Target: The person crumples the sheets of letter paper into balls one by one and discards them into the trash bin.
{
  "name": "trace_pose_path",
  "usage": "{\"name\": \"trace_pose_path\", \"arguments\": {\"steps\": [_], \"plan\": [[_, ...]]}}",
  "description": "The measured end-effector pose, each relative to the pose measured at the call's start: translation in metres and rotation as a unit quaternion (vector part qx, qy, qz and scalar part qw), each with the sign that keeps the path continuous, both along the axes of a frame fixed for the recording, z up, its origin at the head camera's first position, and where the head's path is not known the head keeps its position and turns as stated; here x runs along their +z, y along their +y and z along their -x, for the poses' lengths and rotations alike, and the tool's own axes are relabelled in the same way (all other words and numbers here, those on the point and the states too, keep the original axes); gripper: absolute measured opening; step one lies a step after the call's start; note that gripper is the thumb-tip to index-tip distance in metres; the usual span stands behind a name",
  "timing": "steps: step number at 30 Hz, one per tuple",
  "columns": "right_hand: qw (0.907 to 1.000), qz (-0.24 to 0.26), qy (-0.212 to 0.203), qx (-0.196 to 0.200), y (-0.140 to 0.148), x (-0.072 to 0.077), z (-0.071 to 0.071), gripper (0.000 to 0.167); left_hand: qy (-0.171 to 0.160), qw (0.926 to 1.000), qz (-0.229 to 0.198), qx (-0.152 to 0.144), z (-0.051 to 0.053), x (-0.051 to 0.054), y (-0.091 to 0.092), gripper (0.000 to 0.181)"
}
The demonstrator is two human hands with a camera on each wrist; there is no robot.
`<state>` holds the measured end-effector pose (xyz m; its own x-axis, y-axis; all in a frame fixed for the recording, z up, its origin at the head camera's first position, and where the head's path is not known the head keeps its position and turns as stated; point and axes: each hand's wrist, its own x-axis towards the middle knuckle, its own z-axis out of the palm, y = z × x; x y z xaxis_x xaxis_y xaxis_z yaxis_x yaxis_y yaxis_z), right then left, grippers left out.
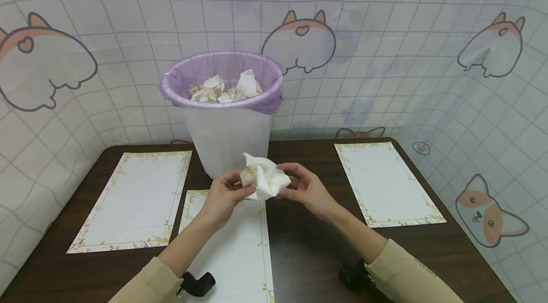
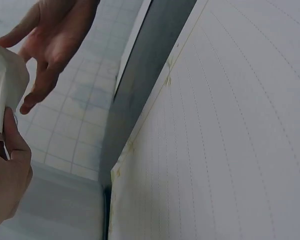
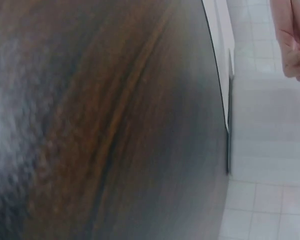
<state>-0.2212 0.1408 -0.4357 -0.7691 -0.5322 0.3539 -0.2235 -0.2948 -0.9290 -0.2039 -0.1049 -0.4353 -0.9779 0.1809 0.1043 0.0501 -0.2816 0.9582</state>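
In the head view a crumpled white sheet with a floral border (image 1: 266, 178) is held up in front of the bin. My left hand (image 1: 220, 200) pinches its left side between thumb and fingers. At the sheet's right side is my right hand (image 1: 310, 193), its fingers spread and slightly bent, a fingertip touching the edge. The left wrist view shows the crumpled paper (image 2: 10, 80) pinched by my left hand (image 2: 10, 175), with my right hand (image 2: 57, 47) spread beyond it. My left hand (image 3: 292, 45) is partly visible in the right wrist view; the paper is out of frame there.
A white bin with a purple liner (image 1: 229, 136) stands at the back, holding several crumpled papers (image 1: 210, 89). Flat bordered sheets lie at the left (image 1: 132, 198), under my left arm (image 1: 231, 241) and at the right (image 1: 387, 184) of the dark wooden table (image 1: 308, 255).
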Motion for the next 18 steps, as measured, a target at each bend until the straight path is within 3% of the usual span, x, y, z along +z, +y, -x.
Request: {"name": "trace_pose_path", "arguments": {"steps": [4, 7, 14, 18], "plan": [[0.9999, 0.000, -0.012, 0.003, -0.0019, -0.0006, 0.0011, 0.086, 0.009, 0.9999, 0.005, -0.006, -0.0014, 0.0001, 0.0024, 0.032], [0.9997, -0.012, -0.020, -0.010, -0.0052, 0.0018, 0.0000, 0.089, 0.015, 0.9998, 0.006, -0.011, -0.0021, 0.0013, 0.0042, 0.033], [0.9974, -0.043, -0.034, -0.046, -0.0093, 0.0063, -0.0036, 0.077, 0.020, 0.9995, 0.025, -0.004, -0.0035, 0.0030, 0.0074, 0.033], [0.9963, -0.041, -0.046, -0.060, -0.0100, 0.0037, -0.0027, 0.055, 0.020, 0.9989, 0.040, 0.012, -0.0036, 0.0050, 0.0106, 0.026]]}}
